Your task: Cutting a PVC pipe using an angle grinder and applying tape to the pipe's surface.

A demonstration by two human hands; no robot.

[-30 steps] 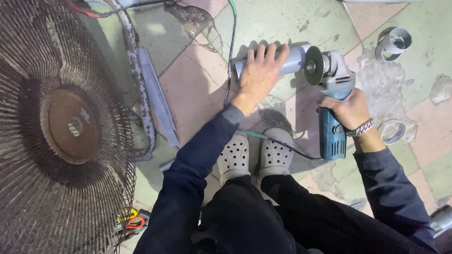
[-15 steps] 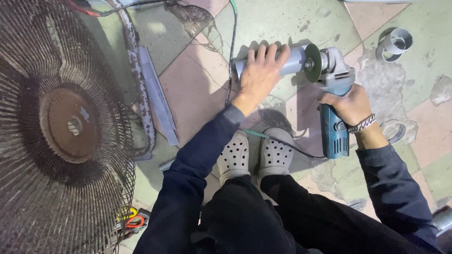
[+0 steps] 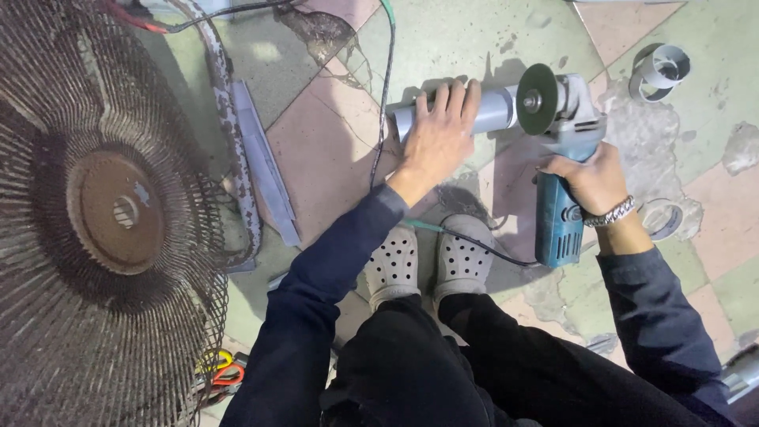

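My left hand (image 3: 437, 136) presses down on a grey plastic pipe (image 3: 494, 111) lying on the tiled floor, fingers wrapped over its top. My right hand (image 3: 589, 180) grips the blue body of an angle grinder (image 3: 557, 217). The grinder's dark cutting disc (image 3: 537, 98) stands against the pipe just right of my left hand. A metal bracelet sits on my right wrist. The grinder's cord (image 3: 474, 241) runs across my pale perforated clogs (image 3: 431, 265).
A large rusty fan grille (image 3: 103, 229) fills the left side. A grey metal strip (image 3: 265, 170) lies beside it. Short cut pipe rings (image 3: 660, 69) lie at the upper right, another ring (image 3: 662, 217) near my right wrist. Cables (image 3: 385, 71) cross the floor above.
The view has shifted slightly. Both hands keep their hold, and the disc stays at the pipe.
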